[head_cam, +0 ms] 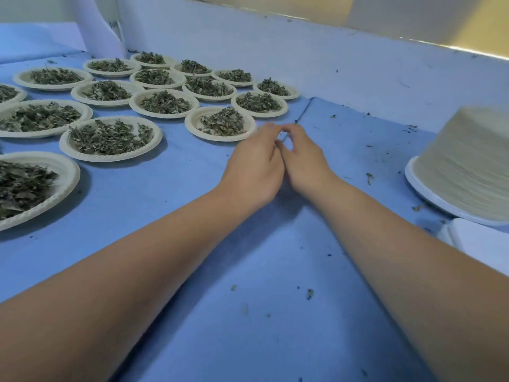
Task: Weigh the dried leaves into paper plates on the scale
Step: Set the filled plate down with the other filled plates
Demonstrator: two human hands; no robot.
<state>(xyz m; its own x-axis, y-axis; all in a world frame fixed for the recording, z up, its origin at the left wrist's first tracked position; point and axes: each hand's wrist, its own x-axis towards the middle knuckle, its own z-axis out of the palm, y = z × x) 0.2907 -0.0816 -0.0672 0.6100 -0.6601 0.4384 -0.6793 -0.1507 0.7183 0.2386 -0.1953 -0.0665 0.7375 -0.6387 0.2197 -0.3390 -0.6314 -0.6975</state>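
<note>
Several paper plates heaped with dried green leaves cover the left half of the blue cloth (192,188). The nearest filled plate (192,125) lies just left of my fingertips. My left hand (253,166) and my right hand (303,158) hover side by side over the cloth at mid-frame, touching each other. Their fingers are loosely curled with the tips meeting, and I see nothing held between them. A tall stack of empty paper plates (468,161) stands at the right edge. No scale is in view.
A white wall (358,64) borders the table at the back. A white flat object (484,244) lies below the plate stack at the right edge. Leaf crumbs (309,293) are scattered over the cloth. A seam in the cloth (304,110) runs just beyond my hands.
</note>
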